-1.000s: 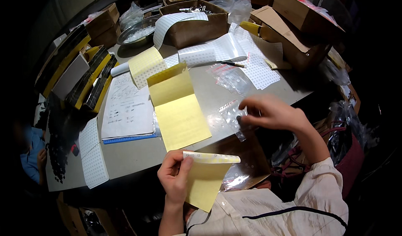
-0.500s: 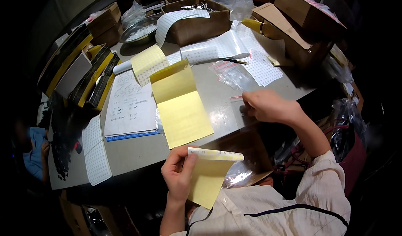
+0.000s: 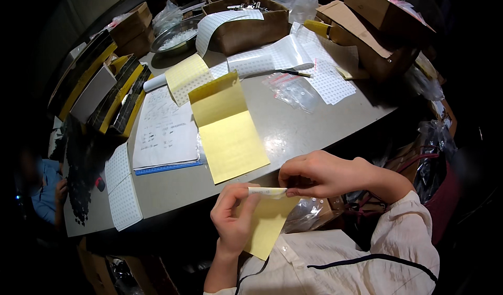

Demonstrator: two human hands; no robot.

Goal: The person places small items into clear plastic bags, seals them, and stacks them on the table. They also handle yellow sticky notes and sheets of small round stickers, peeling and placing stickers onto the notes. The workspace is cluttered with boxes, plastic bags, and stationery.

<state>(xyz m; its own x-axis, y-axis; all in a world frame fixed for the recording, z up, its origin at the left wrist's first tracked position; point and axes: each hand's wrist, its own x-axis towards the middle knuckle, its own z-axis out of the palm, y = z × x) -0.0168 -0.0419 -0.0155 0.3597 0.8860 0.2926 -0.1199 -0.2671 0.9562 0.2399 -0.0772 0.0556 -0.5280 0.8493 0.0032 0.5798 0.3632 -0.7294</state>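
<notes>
My left hand (image 3: 234, 217) grips a yellow backing sheet (image 3: 268, 223) by its top edge, in front of my chest just off the table's near edge. My right hand (image 3: 320, 172) pinches the same top edge from the right, where a white strip shows along the fold. A small clear plastic bag (image 3: 308, 212) lies under my right hand. Whether the right fingers hold it too is hidden. A larger folded yellow sheet (image 3: 228, 127) lies flat on the grey table (image 3: 293, 125) just beyond my hands.
A white paper on a blue clipboard (image 3: 165, 130) lies left of the yellow sheet. White label sheets (image 3: 123, 187), clear bags (image 3: 293, 91), a brown box (image 3: 251, 25) and cardboard boxes (image 3: 367, 28) crowd the table. Black-and-yellow boxes (image 3: 99, 93) stack at left. Another person (image 3: 44, 190) sits at far left.
My right hand left the table surface and came back toward me, meeting the top edge of the yellow sheet in my left hand. The left hand stayed about where it was.
</notes>
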